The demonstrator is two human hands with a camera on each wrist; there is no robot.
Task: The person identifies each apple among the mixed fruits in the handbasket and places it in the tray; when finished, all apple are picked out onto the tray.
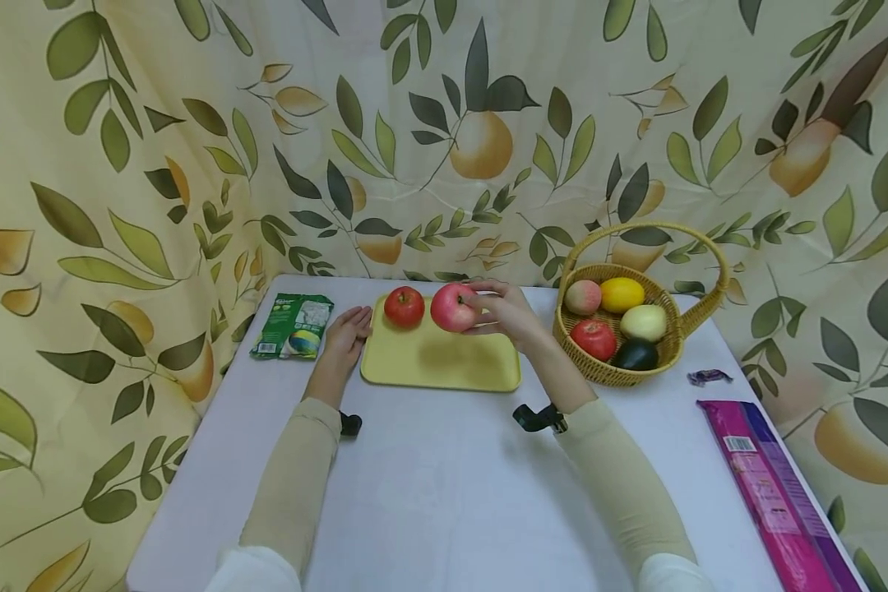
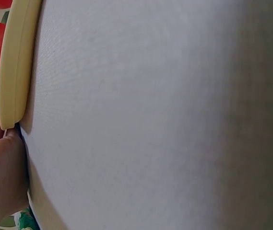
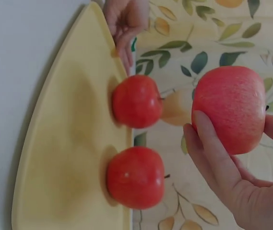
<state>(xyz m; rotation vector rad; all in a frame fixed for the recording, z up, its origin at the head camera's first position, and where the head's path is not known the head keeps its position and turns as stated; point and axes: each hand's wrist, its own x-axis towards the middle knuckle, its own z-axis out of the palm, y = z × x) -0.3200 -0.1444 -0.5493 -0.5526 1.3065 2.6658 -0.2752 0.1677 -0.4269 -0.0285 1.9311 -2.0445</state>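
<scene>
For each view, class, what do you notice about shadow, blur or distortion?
Head: a soft shadow on the yellow tray, below the raised apple; left wrist: the white tabletop darkens and blurs toward the right; right wrist: soft shadows beside two apples, the tray's edge looks bowed.

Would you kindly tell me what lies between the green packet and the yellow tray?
The person's left hand lies between the green packet and the yellow tray, as the head view shows.

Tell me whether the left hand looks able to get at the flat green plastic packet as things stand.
Probably yes: the left hand is at the edge of the yellow rectangular tray, the flat green plastic packet lies close beside that hand, and no object shows between them.
</scene>
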